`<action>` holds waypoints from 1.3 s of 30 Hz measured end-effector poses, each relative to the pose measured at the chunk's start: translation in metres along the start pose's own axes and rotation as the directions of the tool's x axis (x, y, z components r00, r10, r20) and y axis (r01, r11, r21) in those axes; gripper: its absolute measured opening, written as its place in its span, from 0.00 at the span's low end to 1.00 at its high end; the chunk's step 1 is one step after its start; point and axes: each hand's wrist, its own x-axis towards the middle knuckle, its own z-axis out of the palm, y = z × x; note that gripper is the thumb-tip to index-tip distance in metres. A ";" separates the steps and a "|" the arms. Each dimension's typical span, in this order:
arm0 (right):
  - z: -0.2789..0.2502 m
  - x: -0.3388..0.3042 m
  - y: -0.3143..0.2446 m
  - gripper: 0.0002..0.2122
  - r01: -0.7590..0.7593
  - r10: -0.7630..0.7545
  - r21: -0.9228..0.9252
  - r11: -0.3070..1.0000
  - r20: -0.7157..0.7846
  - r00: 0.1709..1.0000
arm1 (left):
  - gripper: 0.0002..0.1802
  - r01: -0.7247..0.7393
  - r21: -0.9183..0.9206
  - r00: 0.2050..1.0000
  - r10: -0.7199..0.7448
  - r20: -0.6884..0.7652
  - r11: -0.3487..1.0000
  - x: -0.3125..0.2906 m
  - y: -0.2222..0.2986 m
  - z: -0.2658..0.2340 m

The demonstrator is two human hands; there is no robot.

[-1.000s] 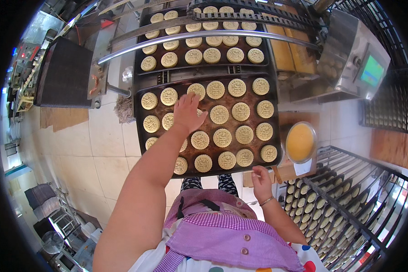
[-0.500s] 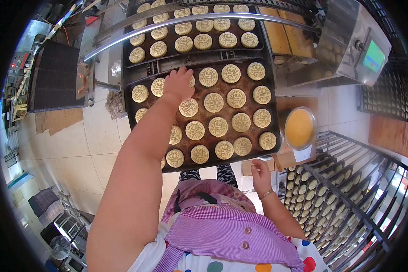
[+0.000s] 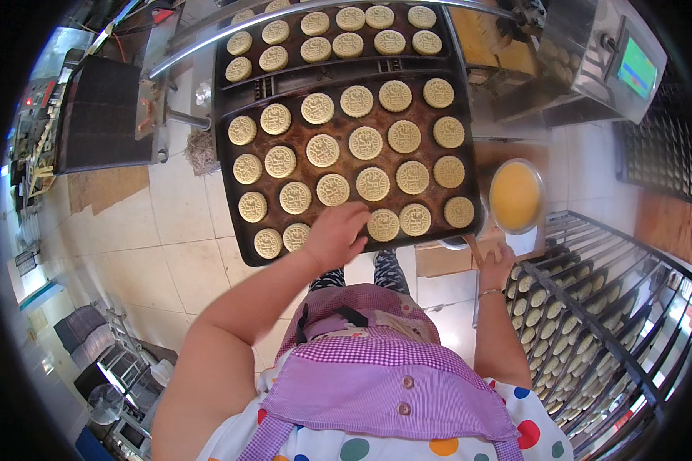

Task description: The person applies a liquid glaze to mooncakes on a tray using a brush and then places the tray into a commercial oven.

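A dark baking tray (image 3: 234, 230) carries rows of pale round mooncakes (image 3: 365, 143) with scalloped rims and stamped tops. My left hand (image 3: 335, 234) reaches over the tray's near edge, fingers and thumb curled around a front-row mooncake that the hand mostly hides. Off the tray's near right corner, my right hand (image 3: 497, 267) has its fingers loosely bent and apart, with no thing visible in them. Its thumb side is close to a wooden handle (image 3: 475, 250); whether they touch is unclear.
Beyond the bar (image 3: 284, 24) lies a second tray of mooncakes (image 3: 315, 49). A bowl of orange-yellow liquid (image 3: 515, 196) stands right of the near tray. A metal rack (image 3: 592, 330) with trays of pastries is at lower right. A machine with a lit screen (image 3: 637, 67) stands far right.
My left hand has moved from the tray's far row to its near row. My right hand has risen and shifted right, closer to the wooden handle. The trays appear higher in view.
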 end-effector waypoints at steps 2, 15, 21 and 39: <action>-0.002 0.001 -0.006 0.14 0.211 -0.213 -0.045 0.976 -0.024 0.977 | 0.29 0.057 0.024 0.998 -0.057 -0.018 0.998 -0.008 0.016 0.016; 0.057 -0.003 -0.157 0.28 0.779 -0.644 -0.005 0.627 0.558 0.522 | 0.35 0.123 0.059 0.987 -0.115 -0.113 0.991 0.022 0.036 0.061; 0.070 -0.003 -0.165 0.26 0.746 -0.501 -0.078 0.661 0.695 0.516 | 0.32 0.154 -0.012 0.974 -0.154 -0.164 0.988 -0.021 0.037 0.051; 0.028 0.021 -0.061 0.22 0.422 -0.422 0.060 0.905 -0.018 0.907 | 0.22 0.331 -0.086 0.896 -0.342 -0.282 0.940 -0.071 -0.010 0.009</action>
